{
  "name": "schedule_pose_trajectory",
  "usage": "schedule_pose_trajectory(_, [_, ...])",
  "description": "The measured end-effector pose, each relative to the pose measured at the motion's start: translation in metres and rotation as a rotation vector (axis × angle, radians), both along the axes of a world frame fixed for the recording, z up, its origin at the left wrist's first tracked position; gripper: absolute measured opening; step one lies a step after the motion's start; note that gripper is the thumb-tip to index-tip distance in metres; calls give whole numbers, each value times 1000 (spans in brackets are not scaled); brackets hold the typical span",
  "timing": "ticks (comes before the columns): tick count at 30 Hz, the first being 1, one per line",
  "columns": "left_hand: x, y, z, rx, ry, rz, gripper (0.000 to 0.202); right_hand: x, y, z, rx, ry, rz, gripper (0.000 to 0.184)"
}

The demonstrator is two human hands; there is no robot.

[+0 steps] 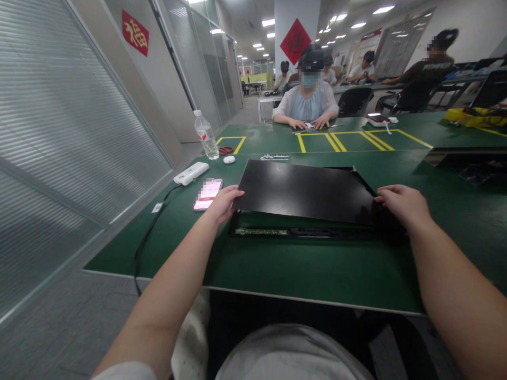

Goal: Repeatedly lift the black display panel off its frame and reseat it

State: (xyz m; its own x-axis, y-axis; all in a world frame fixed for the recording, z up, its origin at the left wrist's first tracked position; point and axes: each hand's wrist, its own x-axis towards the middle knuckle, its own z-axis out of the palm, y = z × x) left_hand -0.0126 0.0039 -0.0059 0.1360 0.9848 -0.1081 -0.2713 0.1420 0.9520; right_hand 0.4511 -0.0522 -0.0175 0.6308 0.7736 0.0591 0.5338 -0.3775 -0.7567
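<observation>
Both my hands hold a thin, flat black panel (304,187) by its short edges, tilted over a shallow black frame (336,234). At the panel's left edge, my left hand (226,203) pinches it between thumb and fingers. My right hand (404,203) is closed on the opposite edge, close to the frame's right side. A strip of green circuit board (261,231) shows along the frame's near side. The panel covers most of the frame's inside. Whether the panel touches the frame cannot be made out.
Left of the frame lie a phone (208,195), a white power strip (191,173) with a black cable, a small white case (228,159) and red-handled scissors (225,150). A water bottle (206,136) stands behind them. Opposite sits a masked person (307,103), hands on the green table (301,269).
</observation>
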Motion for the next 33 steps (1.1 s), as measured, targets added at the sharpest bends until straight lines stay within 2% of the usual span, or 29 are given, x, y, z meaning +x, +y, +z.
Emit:
schedule_pose_trajectory(4, [-1, 2, -2, -14, 12, -6, 23, -12, -5, 10, -76, -81, -37, 15])
schedule_pose_trajectory(9, [0, 0, 0, -45, 25, -10, 20, -10, -3, 8, -75, -161, -34, 17])
schedule_pose_trajectory(17, [2, -5, 5, -31, -28, -36, 49, -10, -2, 9, -95, -252, -38, 18])
schedule_pose_trajectory(33, [4, -4, 0, -101, 43, -4, 54, -14, -4, 13, -182, -298, -4, 26])
